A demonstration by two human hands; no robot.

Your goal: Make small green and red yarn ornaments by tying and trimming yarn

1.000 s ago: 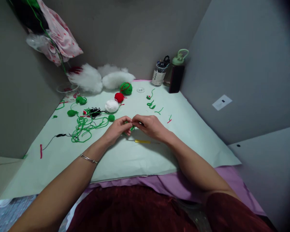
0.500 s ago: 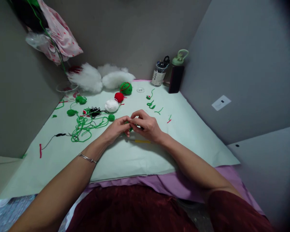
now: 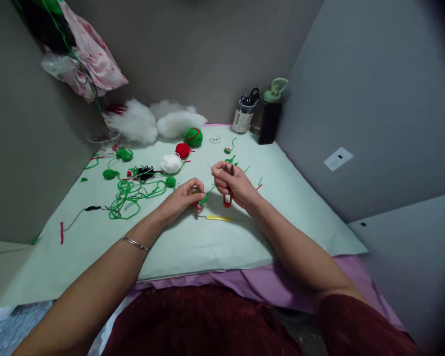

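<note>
My left hand (image 3: 183,198) is closed in a pinch on a small green crochet piece (image 3: 204,199), mostly covered by the fingers. From it a strand of green yarn (image 3: 211,189) runs up to my right hand (image 3: 238,187). The fingertips of that hand pinch a thin needle (image 3: 209,165). Tucked in the same palm are small red-handled scissors (image 3: 227,200), their dark blade tips showing above the fingers. A crochet hook with a yellow grip (image 3: 218,218) lies on the table just below both hands.
Loose green yarn (image 3: 126,198) tangles left of my hands. Balls of white (image 3: 171,163), red (image 3: 182,151) and green yarn (image 3: 193,137) sit behind, near white stuffing (image 3: 181,122). A pen jar (image 3: 242,120) and a bottle (image 3: 270,118) stand at the back right. Green yarn scraps (image 3: 230,159) lie right.
My right hand has moved up and right, away from the left, drawing the green strand out between them. The needle and red scissors now show in it. My left hand has stayed nearly in place.
</note>
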